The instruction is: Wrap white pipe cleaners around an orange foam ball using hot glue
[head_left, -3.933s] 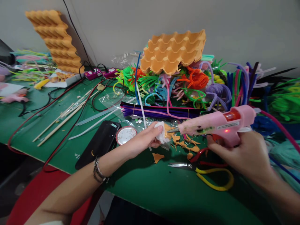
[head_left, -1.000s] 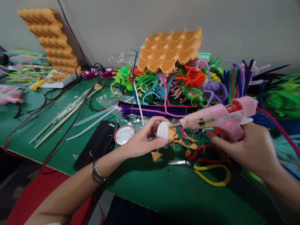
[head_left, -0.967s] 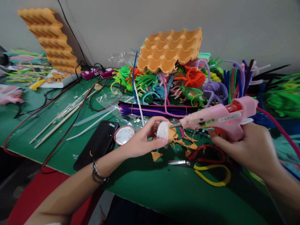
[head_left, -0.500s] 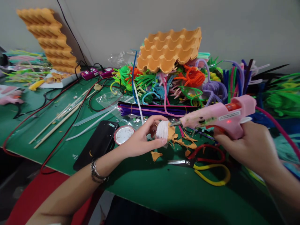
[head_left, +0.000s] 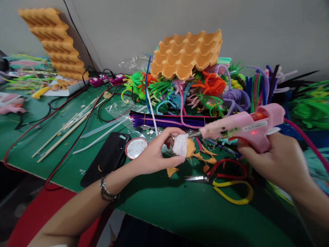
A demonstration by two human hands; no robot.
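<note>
Glue gun (head_left: 241, 128) — pink, red light on, clamped in right hand (head_left: 275, 161), whose grip is wrapped round the handle w/ a finger at the trigger. Nozzle tip touches the small piece (head_left: 183, 145) held by left hand (head_left: 154, 154): white fuzzy wrap on an orange cup shape, pinched between thumb and fingers, grip closed on it, just above the bench (head_left: 164, 206). Orange scraps (head_left: 205, 158) lie just below and right of the left grip. Scissors (head_left: 226, 180) w/ red and yellow handles lie on the bench under the gun. Round lid (head_left: 135, 148) and black phone (head_left: 109, 158) sit just left of the left hand. Behind both hands — pile of pipe cleaners (head_left: 205, 92) w/ an orange egg tray (head_left: 186, 55) on top.
</note>
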